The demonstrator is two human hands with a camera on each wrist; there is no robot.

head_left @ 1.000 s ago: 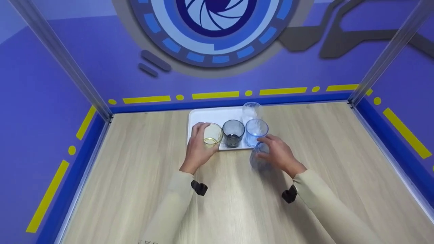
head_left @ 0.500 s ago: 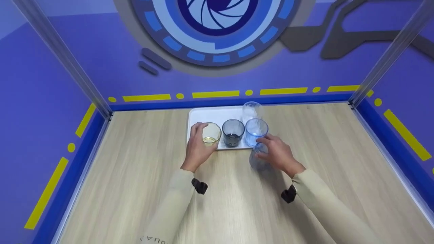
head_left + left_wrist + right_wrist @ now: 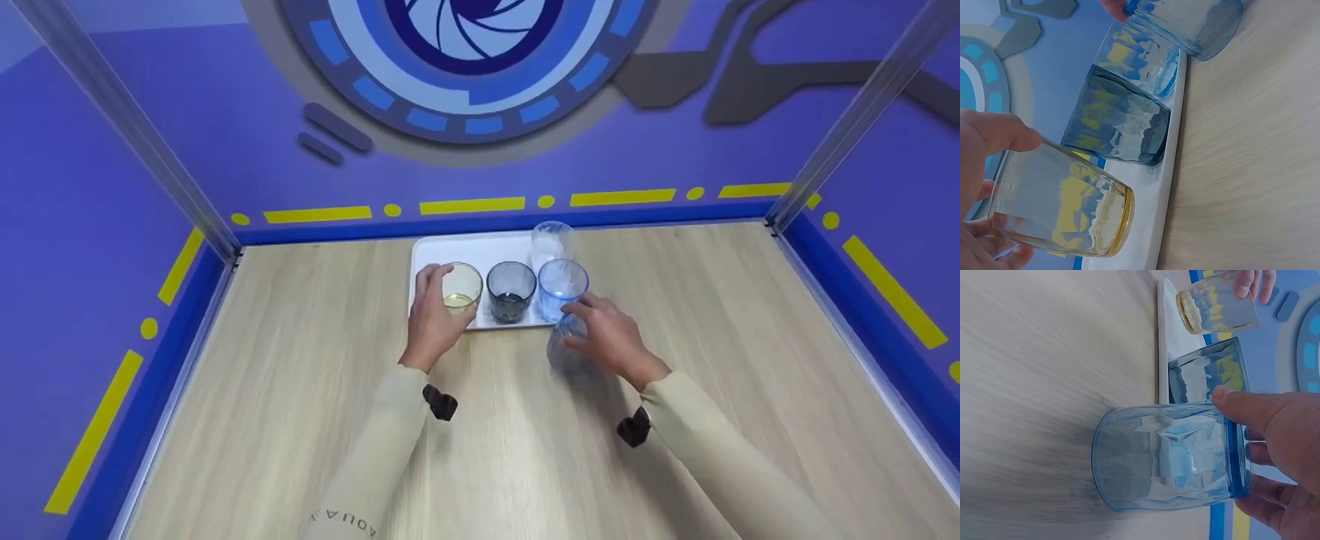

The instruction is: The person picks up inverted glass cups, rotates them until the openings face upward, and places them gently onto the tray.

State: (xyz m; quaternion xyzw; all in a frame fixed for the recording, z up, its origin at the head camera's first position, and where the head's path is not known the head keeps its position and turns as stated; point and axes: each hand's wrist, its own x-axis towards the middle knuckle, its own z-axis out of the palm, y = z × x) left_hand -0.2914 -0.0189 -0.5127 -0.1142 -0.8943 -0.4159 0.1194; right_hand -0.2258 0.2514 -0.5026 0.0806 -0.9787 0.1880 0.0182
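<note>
My left hand point(image 3: 437, 315) grips a pale yellow-tinted glass point(image 3: 461, 287) by its upper side, over the front left of a white tray point(image 3: 442, 247). That glass is upright; in the left wrist view its thick base point(image 3: 1120, 225) looks close above the tray, contact unclear. A grey glass point(image 3: 511, 292) stands upright just to its right, then a blue glass point(image 3: 562, 289). My right hand point(image 3: 611, 334) holds another blue glass point(image 3: 1162, 458) by its thick base, mouth down, in front of the tray's right corner. Whether its rim touches the table is unclear.
A clear glass point(image 3: 551, 241) stands at the tray's back right, partly behind the blue one. Wood-patterned table surface point(image 3: 510, 435) lies in front of the tray. A printed blue-purple wall point(image 3: 480, 176) rises close behind; side walls flank the table.
My left hand has shifted slightly left and away from me with the yellow-tinted glass, widening the gap to the grey glass. The right hand keeps its hold on the blue glass nearly unmoved.
</note>
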